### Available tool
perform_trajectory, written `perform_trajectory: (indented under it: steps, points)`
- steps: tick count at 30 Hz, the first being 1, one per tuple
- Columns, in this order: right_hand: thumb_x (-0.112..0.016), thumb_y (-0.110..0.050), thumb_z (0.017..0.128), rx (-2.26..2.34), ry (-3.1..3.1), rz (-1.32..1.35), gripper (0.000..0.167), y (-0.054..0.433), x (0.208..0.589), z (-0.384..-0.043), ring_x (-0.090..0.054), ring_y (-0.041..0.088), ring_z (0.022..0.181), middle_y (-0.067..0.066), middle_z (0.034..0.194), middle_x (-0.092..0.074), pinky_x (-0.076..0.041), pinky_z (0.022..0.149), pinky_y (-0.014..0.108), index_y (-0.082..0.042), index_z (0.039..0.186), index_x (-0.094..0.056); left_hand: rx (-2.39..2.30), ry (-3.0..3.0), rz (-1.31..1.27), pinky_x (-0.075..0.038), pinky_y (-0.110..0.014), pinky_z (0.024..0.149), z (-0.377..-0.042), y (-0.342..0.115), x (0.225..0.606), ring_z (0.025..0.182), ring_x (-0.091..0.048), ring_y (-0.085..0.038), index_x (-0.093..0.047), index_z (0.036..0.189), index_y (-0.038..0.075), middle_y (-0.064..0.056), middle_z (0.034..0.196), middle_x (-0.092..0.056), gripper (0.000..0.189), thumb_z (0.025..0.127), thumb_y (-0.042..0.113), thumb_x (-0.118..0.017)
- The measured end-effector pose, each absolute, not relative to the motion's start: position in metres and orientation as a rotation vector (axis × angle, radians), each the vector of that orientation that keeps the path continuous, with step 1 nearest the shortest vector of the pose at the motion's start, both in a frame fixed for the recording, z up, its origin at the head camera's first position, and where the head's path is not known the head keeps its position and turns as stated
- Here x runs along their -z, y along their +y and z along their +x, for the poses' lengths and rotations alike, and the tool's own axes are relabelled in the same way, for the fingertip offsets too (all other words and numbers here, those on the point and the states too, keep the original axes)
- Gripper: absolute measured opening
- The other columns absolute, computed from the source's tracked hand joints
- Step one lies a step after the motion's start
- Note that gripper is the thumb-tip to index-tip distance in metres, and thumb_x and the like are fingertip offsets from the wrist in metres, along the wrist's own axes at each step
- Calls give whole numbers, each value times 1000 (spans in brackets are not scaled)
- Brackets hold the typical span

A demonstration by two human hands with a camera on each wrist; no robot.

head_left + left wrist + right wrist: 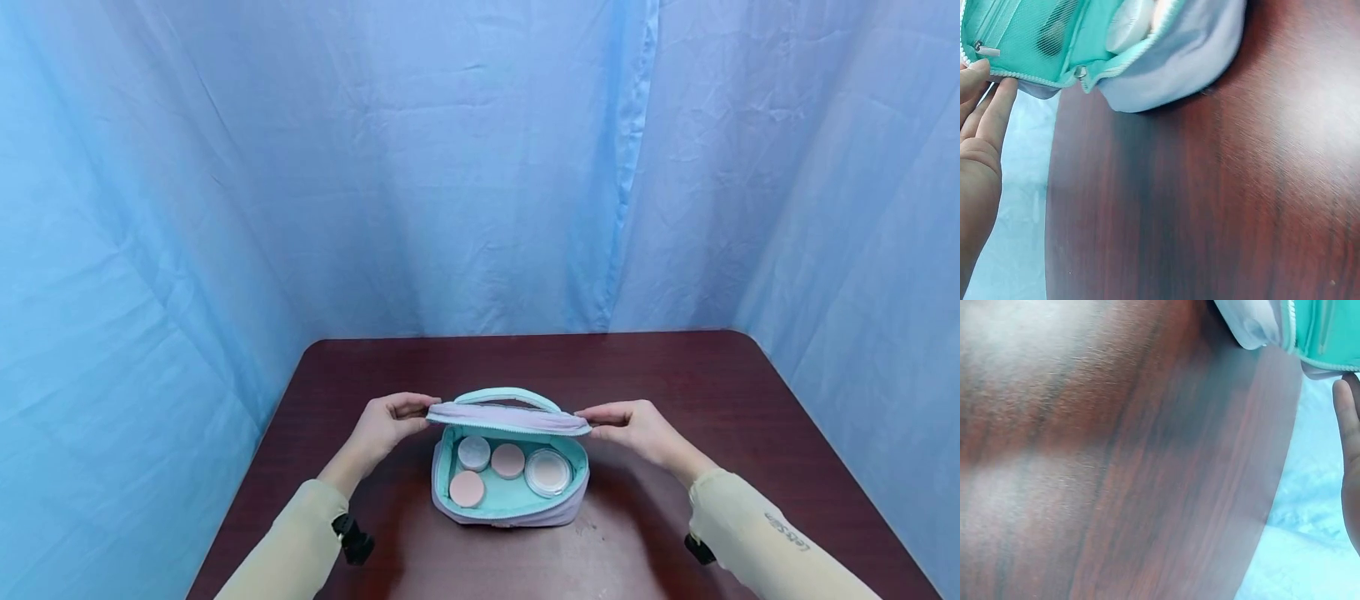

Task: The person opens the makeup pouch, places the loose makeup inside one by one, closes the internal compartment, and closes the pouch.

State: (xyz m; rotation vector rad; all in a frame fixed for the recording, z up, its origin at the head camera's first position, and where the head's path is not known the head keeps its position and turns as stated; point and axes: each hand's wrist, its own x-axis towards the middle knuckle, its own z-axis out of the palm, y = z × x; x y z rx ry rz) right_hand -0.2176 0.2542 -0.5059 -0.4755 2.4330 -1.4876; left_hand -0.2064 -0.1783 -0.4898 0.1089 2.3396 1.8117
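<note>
A lilac cosmetic bag [525, 518] with a mint-green lining stands on the table, its zipped lid [510, 417] raised. My left hand [386, 429] pinches the left edge of that lid between thumb and fingers. At the opposite edge, my right hand [633, 427] holds the lid's right corner the same way. Inside the bag lie a white-lidded jar [474, 453], two pink-lidded round jars [508, 461] and a larger round container with a clear rim [547, 472]. The left wrist view shows a mesh pocket [1057, 31] under the lid and a zipper pull [988, 50].
The dark reddish-brown table [510, 567] has rounded far corners. Light blue curtains [465, 167] hang behind it and along both sides. A mint carrying handle [506, 394] stands up behind the lid.
</note>
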Motion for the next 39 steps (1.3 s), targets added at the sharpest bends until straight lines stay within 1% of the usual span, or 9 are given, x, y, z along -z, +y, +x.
perform_trajectory:
  steps: [3, 8, 16, 19, 23, 28, 32, 35, 39]
  points:
    - [-79, -24, 91, 1504, 2404, -493, 39, 255, 509, -213, -71, 12, 108, 4, 121, -74, -58, 86, 26, -13, 128, -73, -1804, 2336, 133, -58, -36, 94, -200, -180, 493, 115, -70, -22, -73, 127, 12, -6, 127, -71, 36, 93, 0, -72]
    - [-80, -27, 90, 1538, 2359, -494, 42, 256, 517, -205, -70, 13, 111, 6, 125, -73, -59, 86, 27, -14, 129, -72, -1820, 2289, 175, -57, -33, 95, -192, -181, 501, 123, -65, -25, -75, 122, 9, -10, 133, -68, 32, 92, 0, -73]
    - [-78, -18, 92, 1625, 2276, -510, 42, 250, 529, -196, -69, 19, 116, 14, 128, -70, -58, 89, 26, -5, 131, -69, -1897, 2154, 101, -53, -33, 101, -181, -183, 513, 131, -60, -24, -74, 122, 7, -8, 136, -67, 32, 91, 7, -77]
    - [-77, -17, 92, 1624, 2291, -509, 37, 246, 530, -193, -69, 24, 117, 13, 125, -72, -58, 88, 25, -6, 127, -72, -1920, 2110, 88, -53, -34, 102, -178, -183, 515, 131, -59, -23, -73, 123, 4, -8, 136, -67, 32, 91, 8, -77]
    - [-77, -21, 93, 1609, 2313, -463, 31, 243, 531, -192, -70, 17, 112, 9, 120, -74, -58, 86, 24, -12, 123, -75, -1916, 2108, 71, -54, -34, 99, -176, -184, 517, 126, -63, -23, -73, 123, 3, -10, 133, -68, 33, 91, 10, -77]
    - [-77, -20, 93, 1604, 2308, -454, 29, 243, 529, -191, -71, 11, 107, 9, 117, -75, -58, 85, 24, -10, 120, -76, -1869, 2142, 66, -56, -31, 96, -172, -184, 518, 121, -66, -23, -72, 124, 2, -12, 131, -69, 35, 91, 13, -78]
    - [-76, -18, 93, 1677, 2258, -415, 32, 245, 527, -194, -74, 20, 101, 17, 117, -74, -59, 86, 29, -3, 121, -74, -1867, 2158, 27, -57, -31, 95, -168, -184, 517, 118, -68, -23, -71, 125, 1, -13, 130, -70, 35, 92, 13, -76]
    - [-75, -19, 94, 1716, 2258, -366, 34, 248, 528, -200, -75, 29, 99, 20, 118, -73, -60, 87, 34, 0, 123, -71, -1920, 2123, -64, -58, -36, 94, -163, -185, 517, 113, -70, -25, -69, 126, -2, -17, 126, -71, 35, 93, 9, -74]
    - [-75, -22, 95, 1685, 2320, -274, 35, 251, 529, -210, -72, 37, 106, 19, 121, -72, -59, 92, 43, -4, 125, -71, -1987, 2040, -240, -59, -43, 92, -156, -188, 518, 111, -71, -31, -65, 129, -7, -23, 126, -69, 37, 96, 9, -71]
